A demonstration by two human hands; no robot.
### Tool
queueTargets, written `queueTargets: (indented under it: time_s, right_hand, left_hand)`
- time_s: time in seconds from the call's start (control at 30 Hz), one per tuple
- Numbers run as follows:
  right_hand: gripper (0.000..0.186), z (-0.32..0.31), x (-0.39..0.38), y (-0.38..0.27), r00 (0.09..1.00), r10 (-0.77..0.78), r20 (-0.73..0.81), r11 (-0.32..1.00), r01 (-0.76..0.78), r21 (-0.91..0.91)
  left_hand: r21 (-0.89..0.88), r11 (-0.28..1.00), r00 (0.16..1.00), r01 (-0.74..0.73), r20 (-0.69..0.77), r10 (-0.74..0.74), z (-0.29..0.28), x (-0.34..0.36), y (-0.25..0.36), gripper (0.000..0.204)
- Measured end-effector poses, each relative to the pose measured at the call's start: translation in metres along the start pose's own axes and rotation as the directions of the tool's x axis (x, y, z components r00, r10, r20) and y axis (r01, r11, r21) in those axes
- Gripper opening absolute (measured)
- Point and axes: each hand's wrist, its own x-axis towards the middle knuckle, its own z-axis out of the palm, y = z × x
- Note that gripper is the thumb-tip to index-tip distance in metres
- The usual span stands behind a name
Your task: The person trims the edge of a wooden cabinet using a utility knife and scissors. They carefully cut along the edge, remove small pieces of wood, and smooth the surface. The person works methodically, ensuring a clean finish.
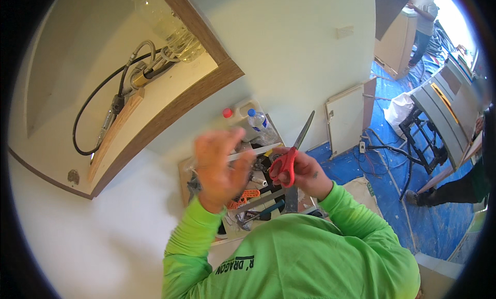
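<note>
My right hand (310, 175) is closed round the red handles of a pair of scissors (290, 164). Their dark blade points up and away from me, and only one blade shape can be made out. To the left, my left hand (219, 167) is raised, slightly blurred by motion, with its fingers apart and nothing visible in it. Below and behind both hands is a cluttered work surface with an orange plastic tool (244, 198) and a hammer (245, 222). My left hand hides part of this clutter.
A blue-capped bottle (257, 120) and a red-capped jug (240, 115) stand beyond my hands. At upper left, a wood-edged shelf (170, 105) holds a hose-like tool (118, 103) and a large clear bottle (173, 28). Rightward, blue sheeting (343, 172) covers the floor; other people stand near boards.
</note>
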Motion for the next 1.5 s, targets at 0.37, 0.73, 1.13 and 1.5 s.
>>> queueTargets:
  time_s: [0.37,0.73,1.13,1.5]
  right_hand:
    - [0.057,-0.025,0.086,-0.027,0.925,-0.379,0.004,0.884,0.363,-0.294]
    - [0.059,-0.06,0.122,-0.003,0.966,-0.21,-0.15,0.978,0.205,-0.046]
    - [0.066,-0.022,0.121,-0.029,0.958,-0.259,0.12,0.911,0.283,-0.298]
    - [0.091,-0.014,0.143,-0.073,0.829,-0.487,0.275,0.481,0.518,-0.707]
  left_hand:
    - [0.269,0.945,0.982,-0.187,0.051,0.18,-0.025,0.119,-0.041,0.014]
    - [0.32,0.92,0.972,-0.228,0.025,0.232,-0.021,0.117,-0.047,0.013]
    - [0.324,0.915,0.962,-0.239,-0.049,0.268,-0.019,0.112,-0.052,0.013]
    - [0.352,0.91,0.958,-0.217,-0.1,0.267,-0.019,0.108,-0.053,0.017]
